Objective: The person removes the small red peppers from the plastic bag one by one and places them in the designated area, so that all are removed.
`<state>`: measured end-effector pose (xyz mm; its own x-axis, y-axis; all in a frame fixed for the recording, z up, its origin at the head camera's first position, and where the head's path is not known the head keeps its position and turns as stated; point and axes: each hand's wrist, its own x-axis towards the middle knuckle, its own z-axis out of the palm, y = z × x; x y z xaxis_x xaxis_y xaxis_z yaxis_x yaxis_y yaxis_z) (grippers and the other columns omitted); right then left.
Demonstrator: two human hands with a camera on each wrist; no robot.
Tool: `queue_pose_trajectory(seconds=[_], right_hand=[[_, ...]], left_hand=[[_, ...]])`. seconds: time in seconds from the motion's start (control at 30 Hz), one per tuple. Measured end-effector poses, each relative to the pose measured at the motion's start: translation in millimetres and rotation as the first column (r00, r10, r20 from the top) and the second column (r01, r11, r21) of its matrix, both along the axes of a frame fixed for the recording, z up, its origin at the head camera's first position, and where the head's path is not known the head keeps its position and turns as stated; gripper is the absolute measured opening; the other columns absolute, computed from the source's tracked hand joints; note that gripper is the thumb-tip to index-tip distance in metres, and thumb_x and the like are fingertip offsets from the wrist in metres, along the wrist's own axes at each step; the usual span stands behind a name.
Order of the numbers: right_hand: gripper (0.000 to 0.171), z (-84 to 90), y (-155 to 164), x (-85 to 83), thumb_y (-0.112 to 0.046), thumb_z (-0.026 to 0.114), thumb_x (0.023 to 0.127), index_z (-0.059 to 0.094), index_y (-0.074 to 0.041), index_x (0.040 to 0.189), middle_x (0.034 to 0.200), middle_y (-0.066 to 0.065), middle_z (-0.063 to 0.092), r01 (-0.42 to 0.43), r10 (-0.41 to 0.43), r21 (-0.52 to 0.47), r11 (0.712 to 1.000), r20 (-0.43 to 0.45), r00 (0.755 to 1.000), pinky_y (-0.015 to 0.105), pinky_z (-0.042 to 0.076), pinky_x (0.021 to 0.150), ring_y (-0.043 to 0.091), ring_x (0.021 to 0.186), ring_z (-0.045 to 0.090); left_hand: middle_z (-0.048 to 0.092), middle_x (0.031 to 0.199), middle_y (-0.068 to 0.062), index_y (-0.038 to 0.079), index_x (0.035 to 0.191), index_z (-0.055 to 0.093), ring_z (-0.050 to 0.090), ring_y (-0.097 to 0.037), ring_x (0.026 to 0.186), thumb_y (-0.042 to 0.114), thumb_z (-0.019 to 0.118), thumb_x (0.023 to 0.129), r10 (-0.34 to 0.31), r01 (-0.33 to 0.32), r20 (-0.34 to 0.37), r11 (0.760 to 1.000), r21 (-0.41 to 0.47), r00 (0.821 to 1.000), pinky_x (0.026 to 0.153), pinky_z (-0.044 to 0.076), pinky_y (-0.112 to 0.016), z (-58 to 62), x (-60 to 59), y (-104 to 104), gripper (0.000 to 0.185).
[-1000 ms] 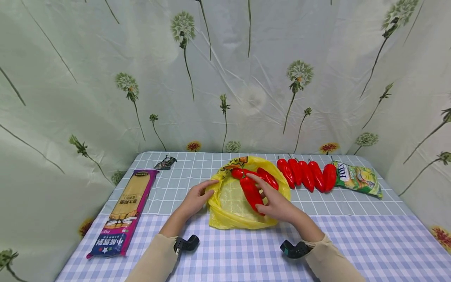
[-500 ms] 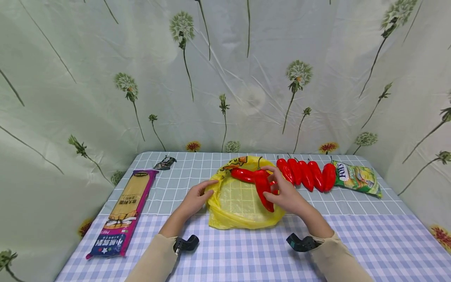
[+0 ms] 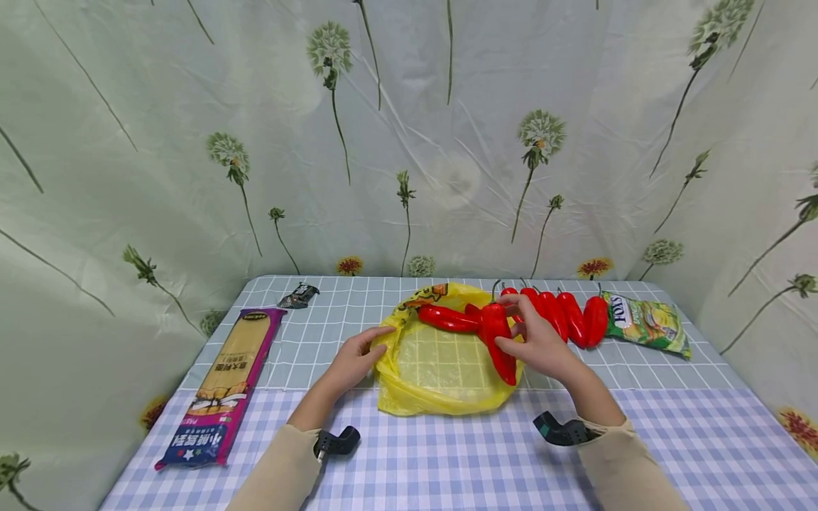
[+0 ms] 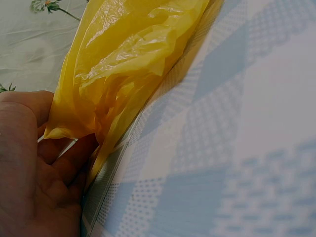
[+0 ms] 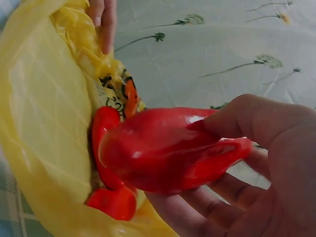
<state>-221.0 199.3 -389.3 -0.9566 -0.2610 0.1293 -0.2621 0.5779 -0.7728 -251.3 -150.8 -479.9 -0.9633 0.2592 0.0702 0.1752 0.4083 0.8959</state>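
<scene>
A yellow plastic bag lies with its mouth spread wide on the tablecloth. My left hand pinches its left rim; in the left wrist view the yellow film passes between thumb and fingers. Over the bag's right side, my right hand grips a long red pepper, stem pointing away. Thumb and fingers wrap this pepper in the right wrist view. Inside the bag at the back lies another red pepper, with a further one beside it, partly covered.
Right of the bag, several red peppers stand in a row against a green snack packet. On the left are a long pasta package and a small black packet. A flowered curtain closes off the back.
My right hand has moved to the right with the red pepper, from the bag's middle to its right rim. The left hand stays on the bag's left edge.
</scene>
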Motion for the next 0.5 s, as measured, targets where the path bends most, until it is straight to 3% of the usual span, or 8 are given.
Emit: queue_pose_trajectory(seconds=[0.17, 0.5], right_hand=[[0.070, 4.5, 9, -0.9, -0.012, 0.078, 0.081, 0.039, -0.011, 0.139, 0.136, 0.018, 0.052, 0.023, -0.023, 0.021, 1.000, -0.003, 1.000, 0.039, 0.063, 0.076, 0.032, 0.107, 0.060], [0.072, 10.0, 31, -4.1, -0.011, 0.074, 0.086, 0.033, -0.014, 0.146, 0.141, 0.023, 0.047, 0.011, -0.013, 0.034, 0.999, 0.052, 0.999, 0.037, 0.063, 0.073, 0.032, 0.101, 0.060]], left_hand=[[0.053, 0.150, -0.003, 0.027, 0.137, 0.061, 0.045, -0.026, 0.143, 0.018, 0.057, 0.101, 0.004, -0.004, 0.028, 1.000, 0.012, 1.000, 0.117, 0.039, -0.049, -0.3, 0.2, 0, 0.037], [0.053, 0.150, -0.004, 0.026, 0.137, 0.061, 0.046, -0.027, 0.142, 0.017, 0.057, 0.101, 0.005, -0.005, 0.029, 1.000, 0.007, 1.000, 0.116, 0.040, -0.050, 0.8, 1.0, 1, 0.037]])
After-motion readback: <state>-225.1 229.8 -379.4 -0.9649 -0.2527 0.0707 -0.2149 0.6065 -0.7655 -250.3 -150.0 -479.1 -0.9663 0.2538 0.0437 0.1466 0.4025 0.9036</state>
